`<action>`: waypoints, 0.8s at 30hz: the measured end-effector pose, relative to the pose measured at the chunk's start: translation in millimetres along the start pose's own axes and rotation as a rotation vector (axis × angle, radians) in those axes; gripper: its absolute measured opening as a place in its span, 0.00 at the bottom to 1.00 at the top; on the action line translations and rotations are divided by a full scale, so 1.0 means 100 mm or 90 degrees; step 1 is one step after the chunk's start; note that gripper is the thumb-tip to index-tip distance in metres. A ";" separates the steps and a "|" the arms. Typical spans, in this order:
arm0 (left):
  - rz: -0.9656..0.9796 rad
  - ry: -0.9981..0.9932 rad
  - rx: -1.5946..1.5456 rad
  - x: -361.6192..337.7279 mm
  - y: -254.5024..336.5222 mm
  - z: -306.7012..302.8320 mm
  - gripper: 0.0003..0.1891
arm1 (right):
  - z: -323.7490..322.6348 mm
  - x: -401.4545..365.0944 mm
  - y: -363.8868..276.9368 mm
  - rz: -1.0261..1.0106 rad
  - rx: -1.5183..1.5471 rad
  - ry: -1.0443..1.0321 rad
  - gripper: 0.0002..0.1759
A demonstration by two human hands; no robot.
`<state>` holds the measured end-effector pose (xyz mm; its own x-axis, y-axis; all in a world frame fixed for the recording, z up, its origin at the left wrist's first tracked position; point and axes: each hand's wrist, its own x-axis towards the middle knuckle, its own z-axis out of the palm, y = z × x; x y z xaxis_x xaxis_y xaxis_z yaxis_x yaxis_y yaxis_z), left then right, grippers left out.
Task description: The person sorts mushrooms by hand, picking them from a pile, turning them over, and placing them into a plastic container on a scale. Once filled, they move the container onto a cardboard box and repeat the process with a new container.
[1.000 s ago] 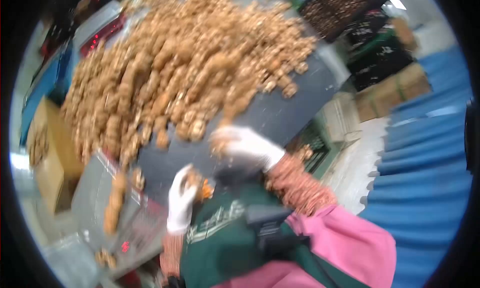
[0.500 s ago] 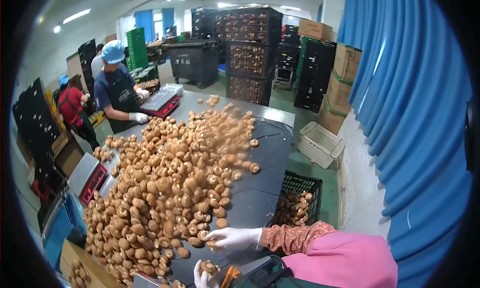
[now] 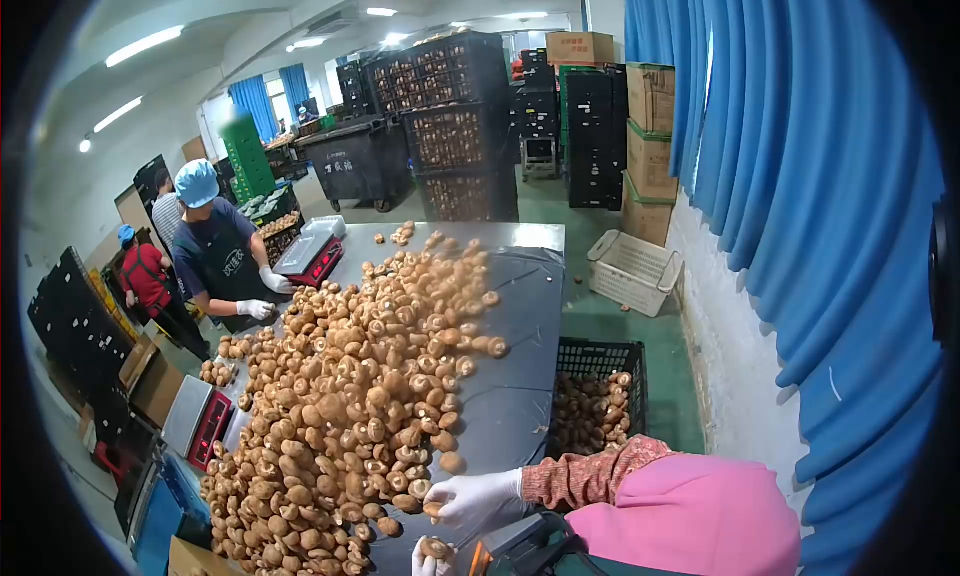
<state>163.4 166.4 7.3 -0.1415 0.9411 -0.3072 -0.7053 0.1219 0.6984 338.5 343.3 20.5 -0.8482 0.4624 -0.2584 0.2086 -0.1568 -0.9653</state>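
Note:
A big heap of brown shiitake mushrooms [image 3: 350,376] covers much of the table. My right hand [image 3: 480,498], in a white glove, is at the heap's near right edge, its fingertips closed on a mushroom [image 3: 432,509]. Low in the view, my left hand [image 3: 420,561], also gloved, holds another mushroom [image 3: 436,548]; the bottom edge cuts off most of this hand. Dark gear with an orange part [image 3: 481,558] hides what lies just right of it.
The metal table [image 3: 505,376] has two red scales [image 3: 212,426] along its left side. Across it stands a co-worker [image 3: 215,246] in a blue cap. A black crate [image 3: 638,386] of mushrooms sits on the floor at right, a white basket [image 3: 630,276] beyond. Stacked crates [image 3: 455,136] stand behind.
The view has turned and shifted a little. Both my hands stay near the heap's edge, each with a mushroom. The co-worker's hands have moved slightly at the far side.

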 end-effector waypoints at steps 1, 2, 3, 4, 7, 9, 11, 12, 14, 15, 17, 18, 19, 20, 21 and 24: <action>-0.001 -0.009 -0.002 -0.02 -0.01 0.01 0.26 | -0.02 0.00 0.02 0.000 -0.021 -0.014 0.28; -0.003 0.000 0.020 -0.05 -0.01 0.03 0.26 | -0.02 0.00 0.03 0.001 -0.043 -0.029 0.28; -0.005 -0.007 0.014 -0.06 -0.03 0.01 0.26 | 0.00 -0.02 0.04 0.001 -0.042 -0.020 0.28; -0.006 -0.013 0.008 -0.05 -0.08 -0.02 0.27 | 0.03 -0.05 0.05 0.000 -0.043 -0.010 0.28; -0.007 -0.048 -0.039 -0.06 -0.16 -0.04 0.27 | 0.08 -0.07 0.18 0.000 -0.023 0.009 0.28; -0.049 -0.022 -0.072 -0.14 -0.15 0.07 0.26 | 0.09 -0.09 0.23 0.000 -0.006 0.045 0.28; -0.050 -0.016 -0.140 -0.13 -0.26 0.03 0.25 | 0.09 -0.16 0.23 -0.018 0.044 0.052 0.27; -0.053 -0.018 -0.142 -0.18 -0.25 0.12 0.25 | 0.08 -0.17 0.25 -0.021 0.041 0.049 0.27; -0.068 -0.033 -0.159 -0.25 -0.30 0.17 0.24 | 0.10 -0.18 0.26 -0.004 0.039 0.019 0.28; -0.074 -0.042 -0.154 -0.29 -0.29 0.23 0.24 | 0.08 -0.21 0.23 0.018 0.035 -0.009 0.30; -0.087 -0.061 -0.143 -0.35 -0.23 0.38 0.24 | 0.10 -0.27 0.16 0.032 0.056 -0.055 0.32; -0.093 -0.058 -0.149 -0.36 -0.26 0.34 0.25 | 0.13 -0.30 0.12 0.026 0.079 -0.072 0.32; -0.095 -0.063 -0.151 -0.33 -0.31 0.26 0.25 | 0.16 -0.31 0.11 0.023 0.104 -0.089 0.32; -0.099 -0.069 -0.156 -0.28 -0.37 0.17 0.25 | 0.16 -0.26 0.20 0.005 0.057 -0.086 0.31; -0.104 -0.075 -0.164 -0.27 -0.37 0.17 0.25 | 0.18 -0.25 0.24 -0.010 0.020 -0.077 0.32; -0.102 -0.107 -0.184 -0.28 -0.41 0.20 0.23 | 0.20 -0.28 0.26 -0.013 -0.055 -0.076 0.32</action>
<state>209.7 141.7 -0.1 0.0849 0.9589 -0.2708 -0.8795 0.1998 0.4320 357.6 309.3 3.3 -0.9038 0.3563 -0.2372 0.2272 -0.0704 -0.9713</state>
